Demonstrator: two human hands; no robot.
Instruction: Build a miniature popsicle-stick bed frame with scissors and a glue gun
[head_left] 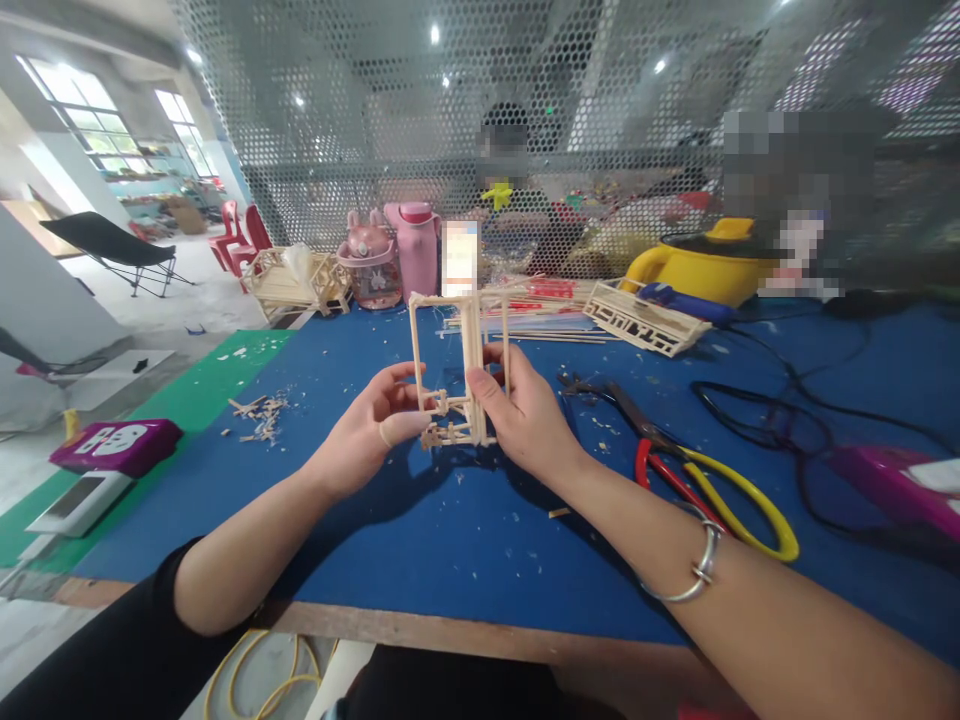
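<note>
Between my hands, above the blue tabletop, is a small frame model [471, 345] built from thin wooden sticks. It stands upright, with tall posts and a lattice of short sticks at its lower left. My left hand [375, 420] grips that lower left corner between thumb and fingers. On the other side, my right hand [525, 410] is closed around the right posts, its thumb pressed on the wide middle upright. Some of the right fingers are hidden behind the model. Pliers with red handles [675, 490] and scissors with yellow handles [750, 500] lie to the right of my right hand.
Stick scraps [259, 418] lie at left, and loose sticks [540, 300] at the back. Beyond are a pink bottle [416, 250], a lit phone [460, 260], a stick-built piece [645, 318] and a yellow pot [705, 270]. Black cables [750, 400] trail at right. Perforated mesh [360, 120] rises behind.
</note>
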